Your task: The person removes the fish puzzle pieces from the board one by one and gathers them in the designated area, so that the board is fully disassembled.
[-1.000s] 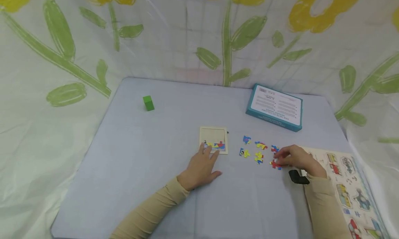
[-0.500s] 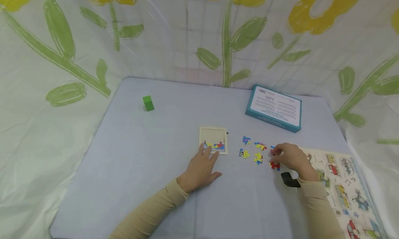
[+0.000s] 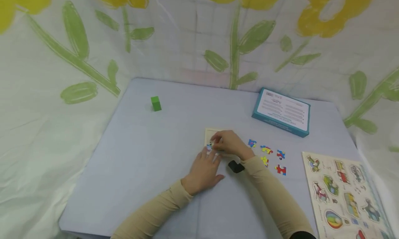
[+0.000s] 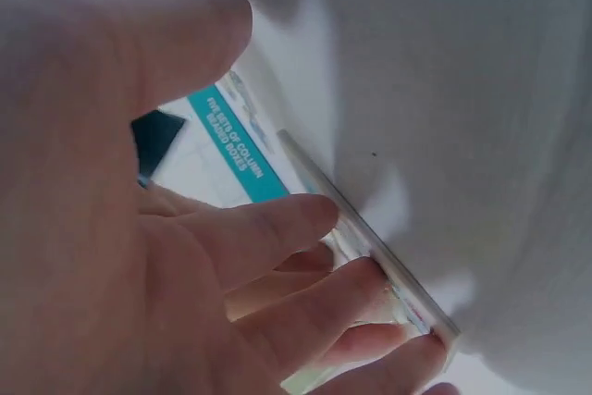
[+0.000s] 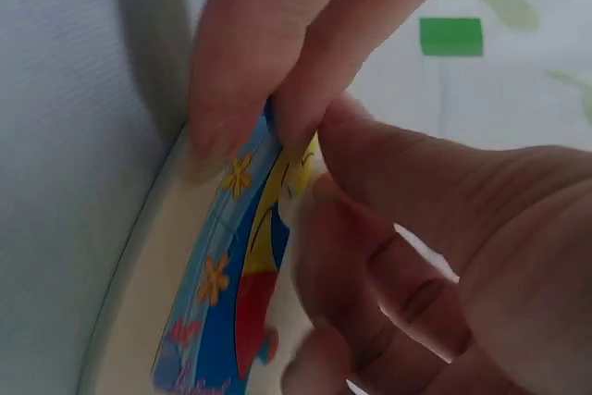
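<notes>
A small wooden jigsaw tray (image 3: pixel 206 134) lies mid-table, largely covered by both hands. Along its near side a strip of joined blue, yellow and red pieces (image 5: pixel 208 298) shows in the right wrist view. My left hand (image 3: pixel 202 173) rests with extended fingers on the tray's near edge; the left wrist view shows its fingertips against the tray rim (image 4: pixel 370 238). Above the tray, my right hand (image 3: pixel 232 143) pinches what looks like a yellow puzzle piece (image 5: pixel 308 162) between thumb and fingers, mostly hidden. Several loose puzzle pieces (image 3: pixel 281 169) lie to the right of the tray.
A teal-edged box (image 3: pixel 282 111) lies at the back right. A picture board (image 3: pixel 338 187) with vehicle shapes sits along the right edge. One green block (image 3: pixel 156 103) stands at the back left. A flowered sheet (image 3: pixel 193 55) hangs behind the table.
My right hand has moved left from the loose pieces on the right to above the tray. My left hand stays at the near edge. The head view has shifted slightly.
</notes>
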`<state>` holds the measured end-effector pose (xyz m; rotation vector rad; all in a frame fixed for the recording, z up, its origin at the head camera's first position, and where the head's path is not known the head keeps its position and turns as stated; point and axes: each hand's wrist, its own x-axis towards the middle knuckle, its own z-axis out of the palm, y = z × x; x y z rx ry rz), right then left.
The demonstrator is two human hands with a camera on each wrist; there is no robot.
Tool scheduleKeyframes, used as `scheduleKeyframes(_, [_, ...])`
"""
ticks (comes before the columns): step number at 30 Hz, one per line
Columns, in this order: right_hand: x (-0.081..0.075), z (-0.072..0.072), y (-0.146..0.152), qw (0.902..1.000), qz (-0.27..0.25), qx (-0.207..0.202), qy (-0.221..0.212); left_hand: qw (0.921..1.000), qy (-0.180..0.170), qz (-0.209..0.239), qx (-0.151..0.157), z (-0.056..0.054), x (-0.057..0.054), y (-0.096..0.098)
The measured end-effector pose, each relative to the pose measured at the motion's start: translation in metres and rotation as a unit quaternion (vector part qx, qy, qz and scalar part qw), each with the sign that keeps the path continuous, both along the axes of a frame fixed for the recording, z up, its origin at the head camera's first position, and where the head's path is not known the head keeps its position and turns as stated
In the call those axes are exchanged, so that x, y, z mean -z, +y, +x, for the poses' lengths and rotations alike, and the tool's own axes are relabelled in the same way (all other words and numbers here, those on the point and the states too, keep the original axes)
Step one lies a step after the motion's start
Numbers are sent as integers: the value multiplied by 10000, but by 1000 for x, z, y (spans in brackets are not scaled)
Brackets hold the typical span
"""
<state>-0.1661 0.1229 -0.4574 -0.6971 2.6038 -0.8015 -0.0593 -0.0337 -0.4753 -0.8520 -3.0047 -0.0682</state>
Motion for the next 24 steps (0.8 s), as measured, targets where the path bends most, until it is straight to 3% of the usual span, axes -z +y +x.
scheduleKeyframes(4, [-1,-3,-9,9996,255,-20,-95,10000,-27,-31,-49,3,-2,2])
scheduleKeyframes(8, [-2,-4,-11,9989,365,111,-256,9998,159,-3,-112,5,-3,4])
scheduleKeyframes(21, [5,3,-12,9975,13,582,-412,9977,596,-337,-19,9,-5,8])
scheduleKeyframes(24, [6,4,-13,9966,-10,662,-485,9977,558,-366,70,8,-7,7])
